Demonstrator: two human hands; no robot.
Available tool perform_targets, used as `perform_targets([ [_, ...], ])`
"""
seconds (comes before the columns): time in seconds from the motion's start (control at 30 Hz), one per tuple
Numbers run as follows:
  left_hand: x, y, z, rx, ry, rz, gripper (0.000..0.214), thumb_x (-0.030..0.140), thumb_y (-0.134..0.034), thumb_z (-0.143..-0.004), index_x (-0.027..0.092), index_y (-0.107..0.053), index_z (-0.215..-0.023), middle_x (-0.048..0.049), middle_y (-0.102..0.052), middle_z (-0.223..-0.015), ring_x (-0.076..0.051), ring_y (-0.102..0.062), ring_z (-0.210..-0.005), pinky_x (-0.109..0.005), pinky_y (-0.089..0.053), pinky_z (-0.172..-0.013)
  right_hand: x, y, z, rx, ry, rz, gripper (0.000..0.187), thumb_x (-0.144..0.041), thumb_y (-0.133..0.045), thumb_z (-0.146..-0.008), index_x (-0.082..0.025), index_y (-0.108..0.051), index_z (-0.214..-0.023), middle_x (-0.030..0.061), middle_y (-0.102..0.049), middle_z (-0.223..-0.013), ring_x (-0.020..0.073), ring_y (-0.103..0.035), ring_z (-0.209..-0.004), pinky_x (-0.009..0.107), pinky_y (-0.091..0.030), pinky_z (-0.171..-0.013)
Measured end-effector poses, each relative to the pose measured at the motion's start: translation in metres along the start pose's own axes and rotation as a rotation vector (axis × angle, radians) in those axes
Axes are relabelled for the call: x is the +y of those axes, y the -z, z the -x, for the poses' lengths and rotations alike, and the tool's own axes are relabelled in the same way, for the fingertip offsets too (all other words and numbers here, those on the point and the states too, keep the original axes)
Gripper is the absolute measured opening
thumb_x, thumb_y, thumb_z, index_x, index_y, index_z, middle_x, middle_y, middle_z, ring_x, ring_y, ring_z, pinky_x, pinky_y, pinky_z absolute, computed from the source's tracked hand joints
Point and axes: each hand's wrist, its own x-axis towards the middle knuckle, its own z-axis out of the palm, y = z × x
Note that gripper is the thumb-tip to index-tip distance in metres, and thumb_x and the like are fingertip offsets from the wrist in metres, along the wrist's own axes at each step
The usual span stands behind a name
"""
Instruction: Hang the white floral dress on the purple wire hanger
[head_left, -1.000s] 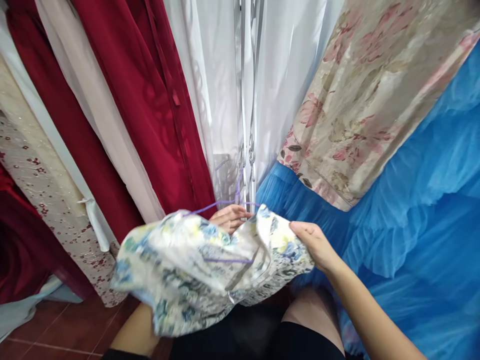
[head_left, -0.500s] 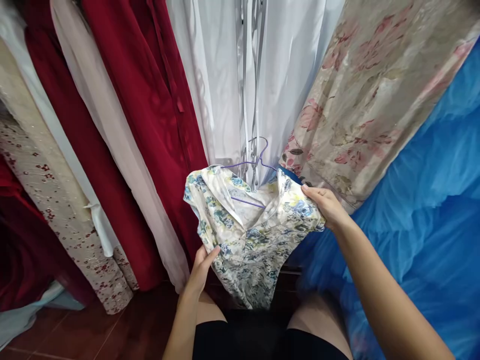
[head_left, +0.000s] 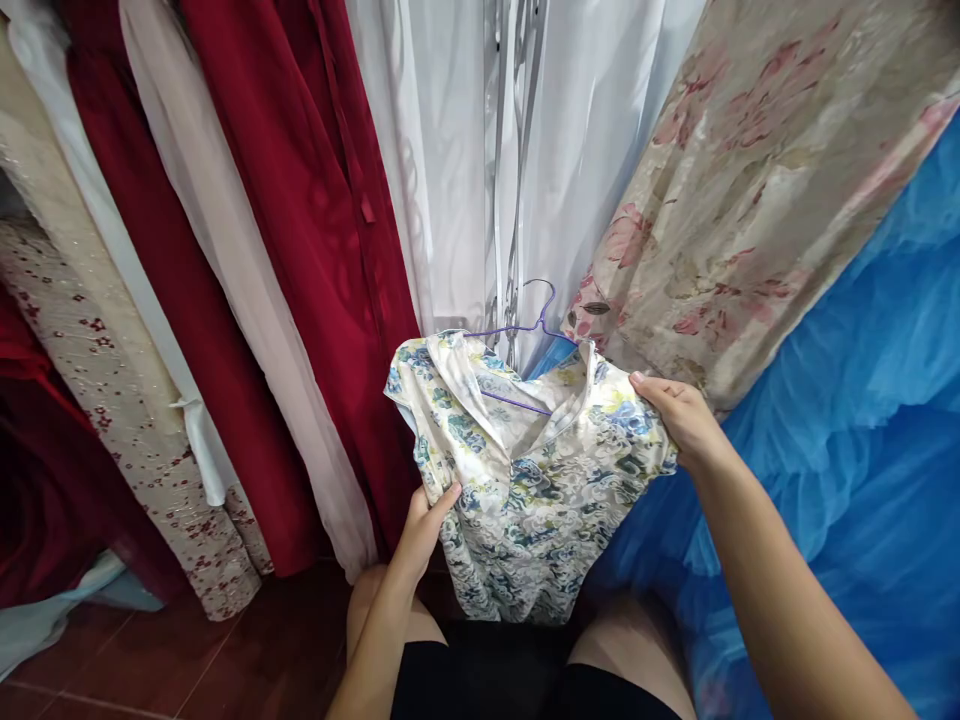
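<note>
A white floral blouse [head_left: 536,510] with blue, green and yellow print hangs on a thin purple hanger [head_left: 541,320], whose hook points up and is free of any rail. My left hand [head_left: 426,525] grips the blouse's side, below the armhole, thumb on the front and the other fingers behind the cloth. At the opposite shoulder, my right hand [head_left: 679,415] pinches the sleeve, its thumb on top. The cloth is held spread between both hands above my lap. Its lower end drops toward my knees, where the dark shorts begin.
Dark red dresses [head_left: 307,250], a pale pink one [head_left: 225,230] and white gowns [head_left: 450,180] hang close in front. To the right are a beige floral dress [head_left: 720,220] and a ruffled blue tulle gown [head_left: 847,480]. Dark red tiles [head_left: 225,670] cover the floor.
The blouse and its hanger have shifted slightly right in view, together with both hands. The blouse's lower part now looks wider and more spread out. Both hands keep their hold.
</note>
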Motion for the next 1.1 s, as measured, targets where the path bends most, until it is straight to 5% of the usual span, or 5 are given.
perform_targets([
  [0.23,-0.01,0.014,0.001,0.076,0.026,0.047,0.053,0.042,-0.077,-0.08,0.013,-0.067,-0.124,-0.0139,-0.068,-0.129,-0.031,-0.059,-0.126,-0.041,-0.043,-0.11,-0.006,-0.008,-0.004,-0.166,-0.021,0.096,0.037,-0.051,-0.082,-0.071,-0.017,-0.08,-0.085,0.0068,-0.076,-0.067,0.022,-0.067,-0.049,0.03,-0.052,-0.045],
  [0.5,-0.005,0.005,0.002,0.036,0.034,0.041,0.052,0.042,-0.08,-0.077,0.015,-0.069,-0.121,-0.0134,-0.068,-0.13,-0.03,-0.059,-0.126,-0.041,-0.042,-0.111,-0.006,-0.01,-0.003,-0.05,0.07,0.086,0.035,-0.051,-0.081,-0.072,-0.018,-0.079,-0.082,0.0048,-0.076,-0.066,0.0206,-0.067,-0.052,0.028,-0.053,-0.049],
  [0.77,-0.01,0.01,0.009,0.139,0.098,0.013,0.055,0.043,-0.084,-0.071,0.014,-0.069,-0.115,-0.0142,-0.071,-0.124,-0.032,-0.059,-0.127,-0.042,-0.041,-0.112,0.014,-0.017,0.004,-0.265,0.081,0.233,0.037,-0.055,-0.07,-0.082,-0.018,-0.075,-0.082,0.0027,-0.072,-0.067,0.0183,-0.062,-0.056,0.027,-0.048,-0.052],
  [1.0,-0.029,0.017,0.033,0.116,0.157,-0.029,0.064,0.053,-0.084,-0.066,0.01,-0.071,-0.112,-0.0162,-0.072,-0.12,-0.037,-0.062,-0.121,-0.048,-0.045,-0.107,0.054,-0.007,0.047,0.683,0.634,0.296,0.018,-0.033,-0.063,-0.088,-0.019,-0.07,-0.097,0.0062,-0.069,-0.098,0.0225,-0.063,-0.094,0.034,-0.048,-0.088],
  [1.1,-0.044,0.011,0.043,0.11,0.163,-0.013,0.065,0.054,-0.082,-0.068,0.012,-0.07,-0.116,-0.0153,-0.072,-0.121,-0.036,-0.062,-0.122,-0.048,-0.046,-0.107,0.081,-0.028,0.078,0.592,0.497,0.108,0.012,-0.033,-0.062,-0.089,-0.022,-0.064,-0.094,0.0024,-0.064,-0.081,0.0194,-0.061,-0.074,0.032,-0.048,-0.072],
])
